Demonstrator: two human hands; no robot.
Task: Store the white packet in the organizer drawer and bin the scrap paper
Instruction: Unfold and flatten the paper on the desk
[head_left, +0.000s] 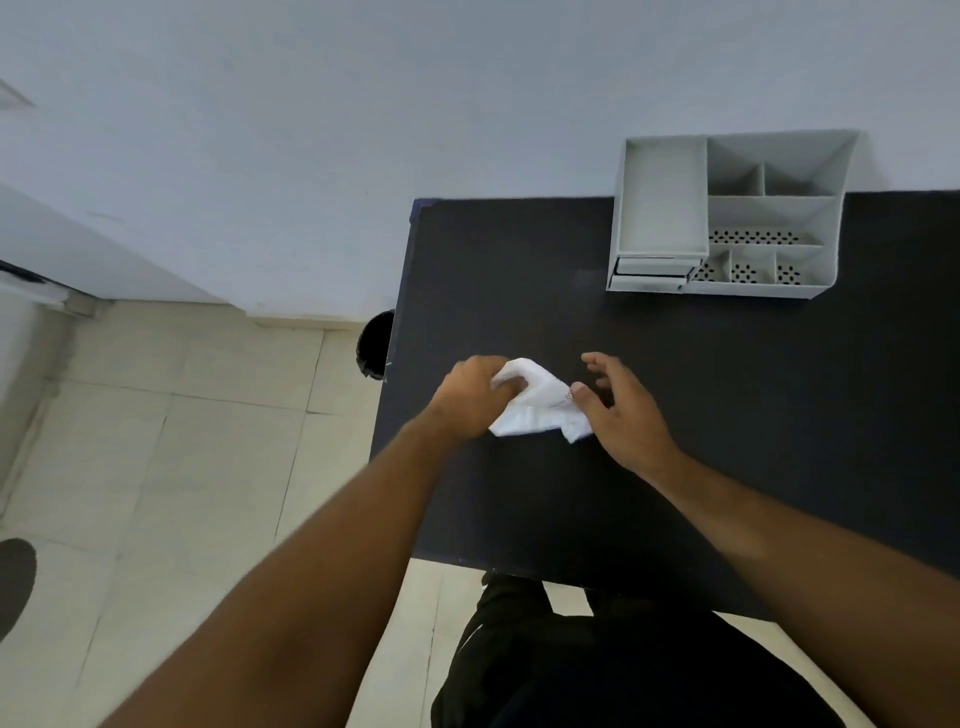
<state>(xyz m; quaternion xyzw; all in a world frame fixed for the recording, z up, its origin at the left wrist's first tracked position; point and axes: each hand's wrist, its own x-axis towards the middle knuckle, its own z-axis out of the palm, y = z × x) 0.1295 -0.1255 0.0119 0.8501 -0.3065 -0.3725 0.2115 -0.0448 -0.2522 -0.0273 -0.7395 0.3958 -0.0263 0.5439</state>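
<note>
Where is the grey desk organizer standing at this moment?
In the head view, the grey organizer stands at the far right of the black table, against the wall, well beyond both hands and the white paper.

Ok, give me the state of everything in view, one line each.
Left hand: closed on the white paper.
Right hand: open, thumb touching the paper.
White paper: crumpled, on the table between the hands.
Organizer: upright at the table's far edge, compartments look empty.
Drawers: the lower one slightly out.
Bin: on the floor beside the table.
</note>
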